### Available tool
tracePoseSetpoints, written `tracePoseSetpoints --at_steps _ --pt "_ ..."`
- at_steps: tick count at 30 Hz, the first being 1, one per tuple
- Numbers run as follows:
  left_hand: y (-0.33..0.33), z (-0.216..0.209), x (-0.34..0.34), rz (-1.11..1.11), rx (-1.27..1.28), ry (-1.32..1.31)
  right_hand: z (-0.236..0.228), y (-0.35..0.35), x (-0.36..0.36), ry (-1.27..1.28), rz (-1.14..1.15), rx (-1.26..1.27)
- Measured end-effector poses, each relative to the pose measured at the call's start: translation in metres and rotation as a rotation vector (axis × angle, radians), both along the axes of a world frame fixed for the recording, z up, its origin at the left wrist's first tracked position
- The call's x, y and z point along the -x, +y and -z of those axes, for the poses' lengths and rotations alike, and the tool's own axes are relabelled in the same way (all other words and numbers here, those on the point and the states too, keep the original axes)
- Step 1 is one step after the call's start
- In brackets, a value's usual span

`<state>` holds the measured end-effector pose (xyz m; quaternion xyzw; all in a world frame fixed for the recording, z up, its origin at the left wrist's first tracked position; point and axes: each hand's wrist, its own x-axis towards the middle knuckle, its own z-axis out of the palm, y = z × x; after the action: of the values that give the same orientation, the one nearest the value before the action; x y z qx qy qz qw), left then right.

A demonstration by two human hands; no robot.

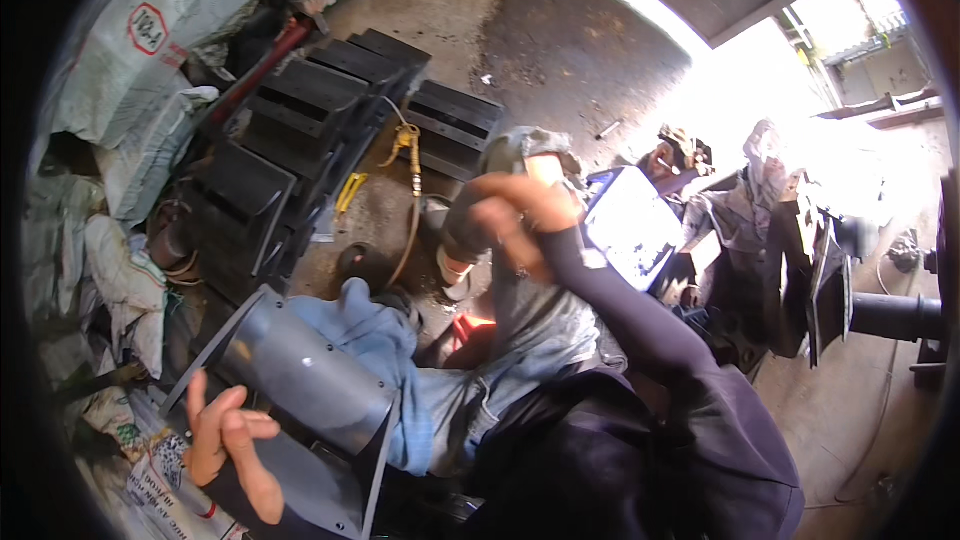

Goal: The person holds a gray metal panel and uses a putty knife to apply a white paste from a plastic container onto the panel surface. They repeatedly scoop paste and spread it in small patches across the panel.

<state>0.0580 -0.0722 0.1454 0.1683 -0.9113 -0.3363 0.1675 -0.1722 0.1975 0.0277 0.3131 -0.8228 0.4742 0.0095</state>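
A dark grey curved metal part (305, 360) with flat flanged ends and small holes lies against my left thigh, at the lower left. My left hand (230, 445) is over its near side, fingers apart and partly bent, with nothing seen in them; whether the palm touches the metal cannot be made out. My right hand (525, 220) is raised in front of my right lower leg, smeared by motion. Its fingers look bent, but what they hold, if anything, is unclear. Beside it sits a blue-edged tray (655, 275) with small bits inside, washed out by glare.
Black metal parts (310, 95) are stacked ahead on the left. A yellow air blow gun (405, 140) on a hose hangs at their edge, near yellow-handled pliers (350, 192). White sacks (135, 70) line the left. Dark machinery (815, 280) stands at the right.
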Motion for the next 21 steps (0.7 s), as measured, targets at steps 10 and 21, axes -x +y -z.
tracePoseSetpoints --at_steps 10,21 --pt "-0.009 0.001 0.027 0.16 0.242 -0.384 0.127 0.253 0.076 -0.267 0.347 -1.299" --pt "-0.017 0.011 0.011 -0.082 -0.199 -0.133 0.175 0.302 0.124 -0.022 0.044 -1.655"
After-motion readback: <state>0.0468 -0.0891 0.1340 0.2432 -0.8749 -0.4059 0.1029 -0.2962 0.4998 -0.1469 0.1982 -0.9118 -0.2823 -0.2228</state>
